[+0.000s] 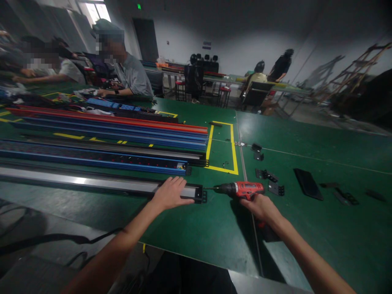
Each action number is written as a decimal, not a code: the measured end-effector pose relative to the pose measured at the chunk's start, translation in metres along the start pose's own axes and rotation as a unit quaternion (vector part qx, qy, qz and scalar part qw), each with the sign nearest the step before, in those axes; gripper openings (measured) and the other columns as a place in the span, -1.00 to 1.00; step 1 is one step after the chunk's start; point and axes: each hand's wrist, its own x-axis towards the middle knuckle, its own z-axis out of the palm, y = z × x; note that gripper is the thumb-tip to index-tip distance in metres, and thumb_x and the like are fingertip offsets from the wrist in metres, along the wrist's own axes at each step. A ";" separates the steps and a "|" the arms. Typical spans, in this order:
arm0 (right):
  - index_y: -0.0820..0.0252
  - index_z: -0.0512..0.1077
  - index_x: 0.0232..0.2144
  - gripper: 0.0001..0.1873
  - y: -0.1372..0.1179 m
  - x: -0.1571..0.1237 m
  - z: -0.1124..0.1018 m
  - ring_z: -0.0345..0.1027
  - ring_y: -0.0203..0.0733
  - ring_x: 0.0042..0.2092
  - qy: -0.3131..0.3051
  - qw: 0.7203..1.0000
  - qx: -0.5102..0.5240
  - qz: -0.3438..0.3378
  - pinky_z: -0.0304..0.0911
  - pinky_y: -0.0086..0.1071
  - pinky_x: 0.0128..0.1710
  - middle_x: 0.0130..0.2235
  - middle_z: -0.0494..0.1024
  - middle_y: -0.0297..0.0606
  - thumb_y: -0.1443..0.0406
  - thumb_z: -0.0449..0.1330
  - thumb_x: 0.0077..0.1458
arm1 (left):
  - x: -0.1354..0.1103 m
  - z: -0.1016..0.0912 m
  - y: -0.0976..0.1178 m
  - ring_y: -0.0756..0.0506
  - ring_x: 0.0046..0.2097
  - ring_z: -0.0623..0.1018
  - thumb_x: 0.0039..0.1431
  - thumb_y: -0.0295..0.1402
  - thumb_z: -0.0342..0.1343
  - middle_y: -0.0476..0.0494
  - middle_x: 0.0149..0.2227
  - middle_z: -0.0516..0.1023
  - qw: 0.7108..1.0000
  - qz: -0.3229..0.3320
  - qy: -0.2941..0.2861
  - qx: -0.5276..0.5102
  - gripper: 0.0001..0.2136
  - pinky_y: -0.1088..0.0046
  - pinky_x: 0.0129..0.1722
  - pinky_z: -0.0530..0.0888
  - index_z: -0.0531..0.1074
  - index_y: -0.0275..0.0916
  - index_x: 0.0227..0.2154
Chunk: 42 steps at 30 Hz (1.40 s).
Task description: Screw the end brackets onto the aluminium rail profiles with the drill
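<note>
My right hand (260, 207) is wrapped round the handle of a red and black cordless drill (248, 188). Its long bit points left and reaches the black end cap (200, 194) of a long silver and black metal profile (122, 184); whether the tip sits in a screw I cannot tell. Across that profile, close to its right end, lies my left hand (171, 194), fingers over the far edge and thumb along the near side, gripping it. A black bracket with holes (204, 197) sits at the cap.
Blue profiles (153, 165) and red profiles (137, 121) lie parallel behind. Black brackets (275, 188) and a flat black object (308, 183) rest to the right on the green table (306, 245). A co-worker (131, 73) sits across at the left. Yellow tape (234, 155) marks a rectangle.
</note>
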 end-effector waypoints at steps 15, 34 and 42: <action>0.17 0.49 -0.47 -0.66 -0.003 0.000 -0.006 0.47 -0.06 -0.40 0.034 0.999 -0.003 -0.014 0.19 -0.29 -0.40 -0.41 0.61 -0.09 0.05 0.17 0.14 | 0.000 0.003 -0.001 -0.33 -0.07 0.53 0.27 0.36 -0.18 -0.35 -0.12 0.59 1.000 0.012 0.009 0.002 -0.23 0.13 -0.06 0.38 0.50 -0.34 -0.11; 0.19 0.50 -0.45 -0.60 0.008 0.010 0.008 0.48 -0.09 -0.41 0.002 1.000 0.031 -0.004 0.20 -0.30 -0.41 -0.46 0.57 -0.15 -0.02 0.16 0.14 | 0.000 0.002 0.000 -0.34 -0.07 0.54 0.26 0.37 -0.21 -0.36 -0.14 0.59 1.000 0.018 0.018 0.009 -0.21 0.12 -0.05 0.40 0.51 -0.35 -0.12; 0.19 0.49 -0.47 -0.64 0.004 0.010 0.004 0.46 -0.11 -0.45 -0.020 0.998 0.051 0.008 0.20 -0.30 -0.43 -0.46 0.59 -0.15 0.03 0.18 0.14 | 0.000 0.001 0.000 -0.33 -0.09 0.53 0.27 0.37 -0.25 -0.35 -0.14 0.59 1.000 0.017 0.021 0.000 -0.20 0.12 -0.07 0.40 0.50 -0.33 -0.13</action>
